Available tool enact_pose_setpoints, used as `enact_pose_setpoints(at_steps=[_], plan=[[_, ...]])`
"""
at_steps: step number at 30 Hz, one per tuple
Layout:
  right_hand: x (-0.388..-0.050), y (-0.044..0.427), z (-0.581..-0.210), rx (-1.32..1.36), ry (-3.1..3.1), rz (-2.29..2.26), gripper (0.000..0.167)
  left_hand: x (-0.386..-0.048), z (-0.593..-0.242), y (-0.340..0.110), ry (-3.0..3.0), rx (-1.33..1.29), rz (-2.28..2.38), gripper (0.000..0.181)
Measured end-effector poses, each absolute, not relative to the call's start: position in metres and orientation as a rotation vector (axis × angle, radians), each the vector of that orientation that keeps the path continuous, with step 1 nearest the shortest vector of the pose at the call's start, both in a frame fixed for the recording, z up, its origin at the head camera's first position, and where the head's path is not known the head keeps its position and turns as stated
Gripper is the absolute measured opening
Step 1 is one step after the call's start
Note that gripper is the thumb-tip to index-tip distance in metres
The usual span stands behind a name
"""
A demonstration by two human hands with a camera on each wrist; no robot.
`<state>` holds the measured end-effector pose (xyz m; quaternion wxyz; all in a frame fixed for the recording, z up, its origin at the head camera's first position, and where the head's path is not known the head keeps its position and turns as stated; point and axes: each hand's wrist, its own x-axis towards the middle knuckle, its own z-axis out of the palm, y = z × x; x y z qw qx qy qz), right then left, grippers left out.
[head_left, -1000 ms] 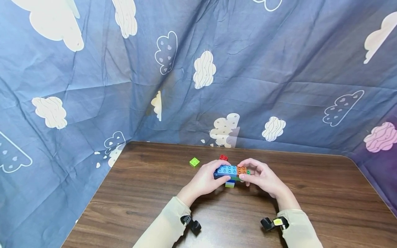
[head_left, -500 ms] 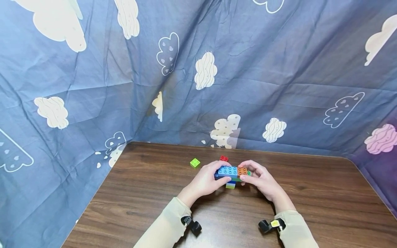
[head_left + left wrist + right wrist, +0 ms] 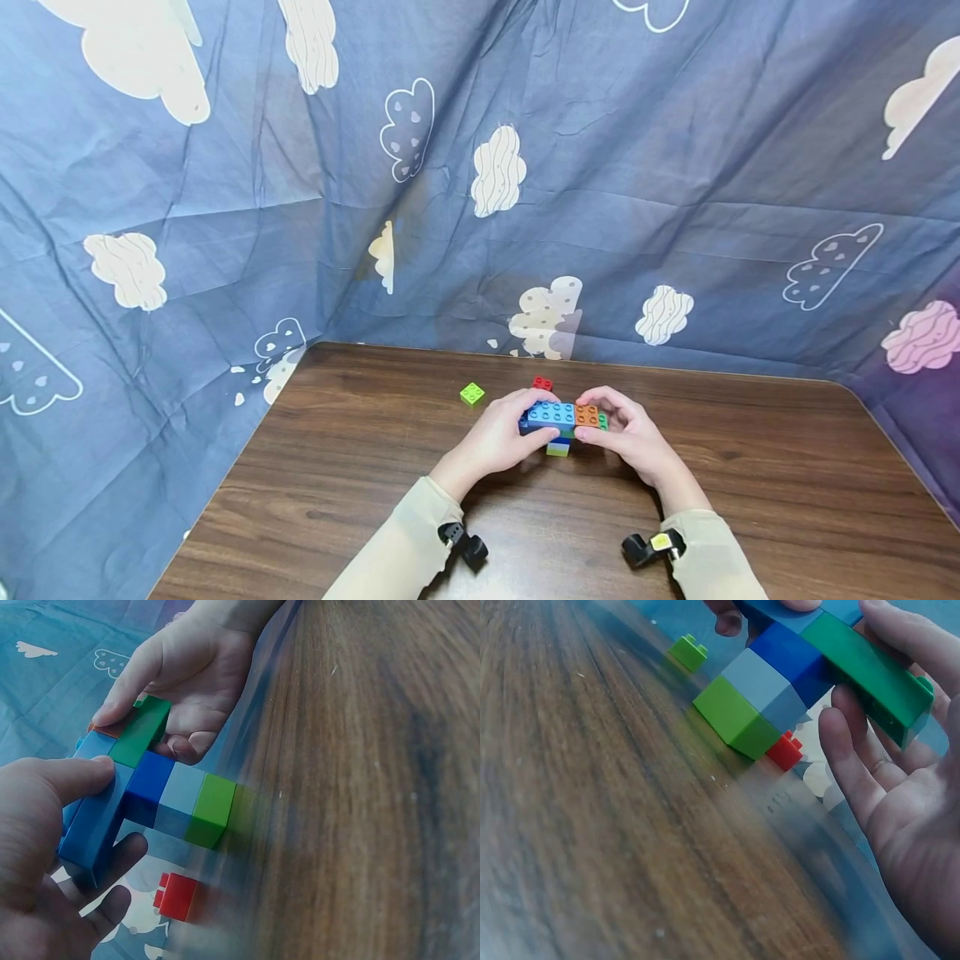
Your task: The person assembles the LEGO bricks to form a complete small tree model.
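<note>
Fingers of left hand (image 3: pixel 504 432) and right hand (image 3: pixel 628 437): clamped on block assembly (image 3: pixel 557 423).
Left grips the light blue brick (image 3: pixel 551 414); right pinches the orange brick (image 3: pixel 587 415) beside it. Assembly (stem (image 3: pixel 178 796), top down: dark blue, pale blue, lime) is upright over the table (image 3: pixel 360 483); base contact cannot be confirmed. Red brick (image 3: pixel 542 383) sits just behind; loose lime brick (image 3: pixel 472 394) lies beyond the left hand.

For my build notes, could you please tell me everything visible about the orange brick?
The orange brick is square-topped and looks like plastic, with four studs facing up. It sits on the green brick, beside the light blue brick, whose right end it seems to meet. The right hand pinches it; whether it is pressed home is unclear.
</note>
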<state>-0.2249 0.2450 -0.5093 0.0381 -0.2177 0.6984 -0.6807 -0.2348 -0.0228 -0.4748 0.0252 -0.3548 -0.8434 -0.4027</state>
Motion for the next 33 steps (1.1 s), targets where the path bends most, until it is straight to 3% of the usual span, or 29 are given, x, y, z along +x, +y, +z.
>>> enact_pose_setpoints(at_steps=[33], plan=[[-0.2255, 0.2474, -0.5087, -0.633, 2.235, -2.057, 0.037, -0.2373, -0.4789, -0.0232, -2.62, -1.062, -1.178, 0.04]])
